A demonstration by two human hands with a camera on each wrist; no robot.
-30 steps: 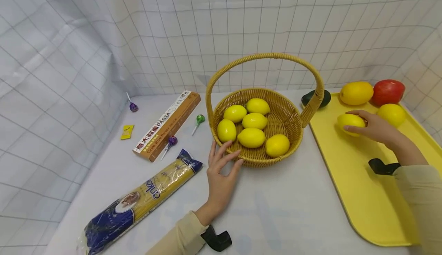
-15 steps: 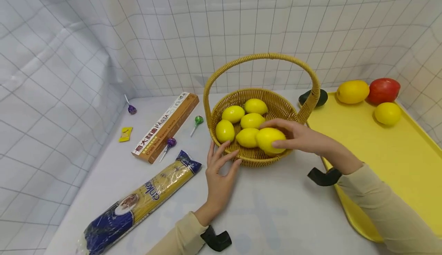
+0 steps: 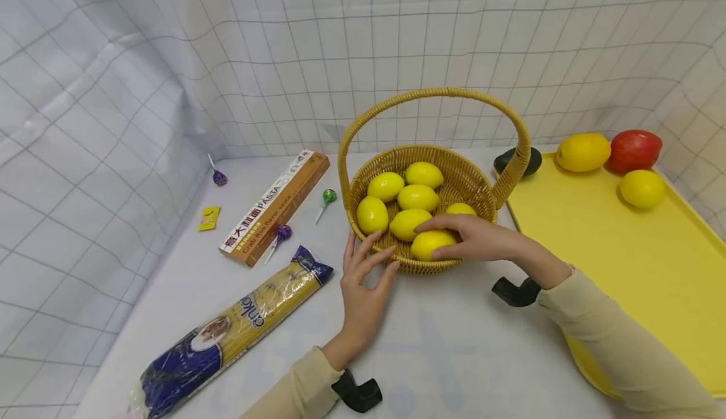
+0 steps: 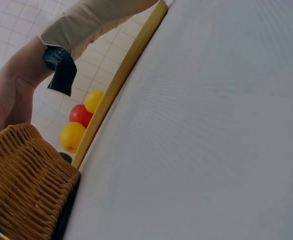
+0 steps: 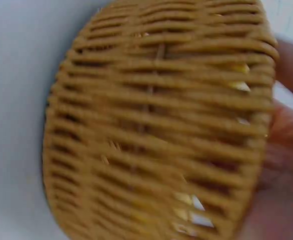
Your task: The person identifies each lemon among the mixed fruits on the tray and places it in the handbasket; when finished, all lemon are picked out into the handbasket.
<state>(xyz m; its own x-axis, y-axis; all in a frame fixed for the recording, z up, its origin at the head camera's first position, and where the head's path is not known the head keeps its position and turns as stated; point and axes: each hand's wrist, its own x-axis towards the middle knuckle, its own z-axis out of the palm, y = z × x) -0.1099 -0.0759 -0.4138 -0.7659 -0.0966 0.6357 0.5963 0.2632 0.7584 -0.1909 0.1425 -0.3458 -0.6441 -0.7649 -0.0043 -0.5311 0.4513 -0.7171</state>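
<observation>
A wicker basket point(image 3: 454, 183) with a tall arched handle holds several lemons. Just inside its front rim, my right hand point(image 3: 482, 239) grips a lemon point(image 3: 430, 246) between thumb and fingers. Another lemon point(image 3: 460, 208) lies partly hidden behind that hand. My left hand point(image 3: 363, 293) rests its spread fingertips on the basket's front-left rim. The left wrist view has the basket wall point(image 4: 31, 185) at lower left, with the right hand point(image 4: 11, 102) reaching over its rim. Woven basket side point(image 5: 151, 115) fills most of the blurred right wrist view.
On the right, a yellow tray point(image 3: 584, 230) bears a larger yellow fruit point(image 3: 584, 152), a red fruit point(image 3: 635, 150) and a lemon point(image 3: 643, 189). A dark green avocado point(image 3: 527, 162) sits beside it. Leftward lie a pasta box point(image 3: 275, 208), a spaghetti pack point(image 3: 238, 331), lollipops point(image 3: 329, 196) and a yellow packet point(image 3: 209, 218).
My right hand has taken a lemon from the tray, carried it left and lowered it into the basket's front. My left hand has stayed at the rim.
</observation>
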